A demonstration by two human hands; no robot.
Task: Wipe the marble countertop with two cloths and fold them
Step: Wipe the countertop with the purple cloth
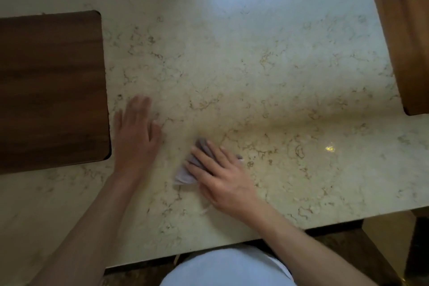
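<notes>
right hand (224, 177) pressing flat on crumpled grey cloth (189, 169) | left hand (137, 132) lying spread, empty, on cream veined marble worktop (267, 72) | risk: bunched cloth is likely skipping patches

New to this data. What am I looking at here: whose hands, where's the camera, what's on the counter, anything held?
There is no machine here. A person wears one wide-angle camera on the head, and it looks forward and down, so both bare arms reach in from the bottom edge of the picture.

The surface is a pale veined marble countertop. A dark wooden board lies at the left, and a lighter wooden board is cut off by the right edge.

The right hand lies flat, fingers spread, pressing a small greyish cloth against the marble; it is not gripped in a fist. The left hand is open, palm down, on or just above the bare marble, slightly blurred, with nothing under it. Only one cloth is in view.
</notes>
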